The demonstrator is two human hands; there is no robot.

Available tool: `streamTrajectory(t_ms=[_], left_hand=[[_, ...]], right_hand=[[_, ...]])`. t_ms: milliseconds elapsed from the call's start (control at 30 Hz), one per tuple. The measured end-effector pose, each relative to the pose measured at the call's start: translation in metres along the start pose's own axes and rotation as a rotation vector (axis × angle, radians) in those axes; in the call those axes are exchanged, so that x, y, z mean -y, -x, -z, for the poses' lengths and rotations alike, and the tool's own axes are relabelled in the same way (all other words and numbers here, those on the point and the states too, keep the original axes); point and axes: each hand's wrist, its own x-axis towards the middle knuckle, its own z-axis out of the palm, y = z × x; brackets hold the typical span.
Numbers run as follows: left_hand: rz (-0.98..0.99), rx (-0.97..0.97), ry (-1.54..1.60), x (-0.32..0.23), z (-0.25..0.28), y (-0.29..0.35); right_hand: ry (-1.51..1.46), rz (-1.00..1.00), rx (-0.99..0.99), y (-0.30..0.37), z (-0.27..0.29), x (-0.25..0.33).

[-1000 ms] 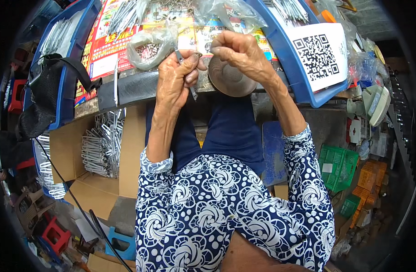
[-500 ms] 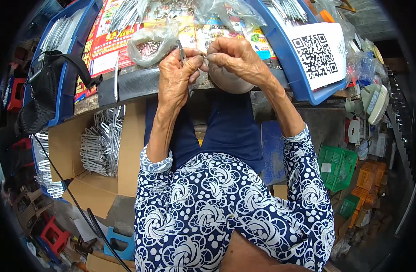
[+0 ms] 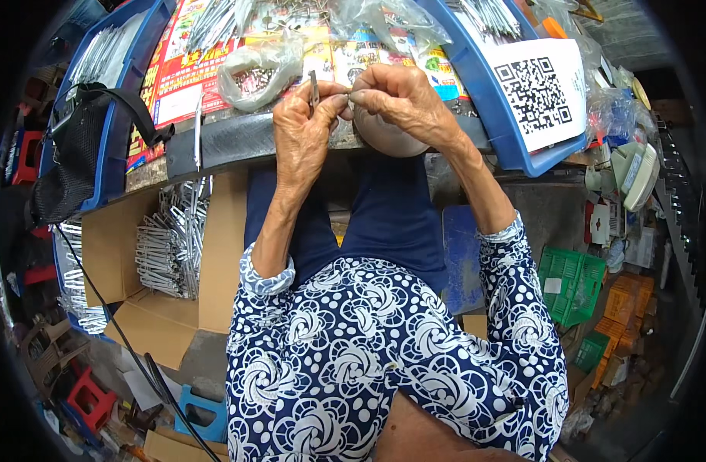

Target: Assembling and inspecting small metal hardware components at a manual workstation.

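Note:
My left hand [image 3: 303, 127] is closed round a thin, narrow metal piece [image 3: 314, 88], whose end sticks up between thumb and fingers. My right hand [image 3: 407, 100] pinches at the left fingertips; what it grips is too small to make out. Both hands meet above the near edge of the bench. A rounded greyish bowl-like thing [image 3: 391, 137] is partly hidden beneath my right hand. Just beyond my left hand lies a clear plastic bag [image 3: 245, 96] with small metal parts in it.
Blue trays of metal strips stand at left [image 3: 126, 73] and right [image 3: 514, 146], the right one bearing a printed code sheet [image 3: 539, 96]. A black mesh bag [image 3: 72, 162] hangs at left. Below, a cardboard box [image 3: 164, 312] holds many metal pieces [image 3: 176, 246].
The metal piece in my left hand has turned slightly, its end now more upright. My left hand has shifted a little to the right; my right hand keeps its pinch.

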Motion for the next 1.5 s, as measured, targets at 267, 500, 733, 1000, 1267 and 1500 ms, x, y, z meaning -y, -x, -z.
streamTrajectory(t_ms=[267,500,733,1000,1267,1500], left_hand=[[-0.02,-0.071,0.001,0.0,-0.007,0.005],[0.044,0.025,0.084,-0.006,-0.007,0.009],[0.286,0.185,0.489,-0.007,0.01,0.011],[0.415,0.215,0.705,0.001,0.018,0.014],[0.445,0.236,0.777,0.008,0.023,0.015],[0.476,0.249,0.848,0.01,0.022,0.014]], right_hand=[[-0.17,-0.021,-0.109,0.008,-0.011,-0.003],[-0.359,-0.086,-0.156,0.011,-0.014,-0.009],[-0.627,-0.151,-0.153,0.012,-0.012,-0.019],[-0.584,-0.147,-0.159,0.014,-0.013,-0.02],[-0.428,-0.102,-0.161,0.015,-0.022,-0.016],[-0.443,-0.102,-0.098,0.014,-0.025,-0.017]])
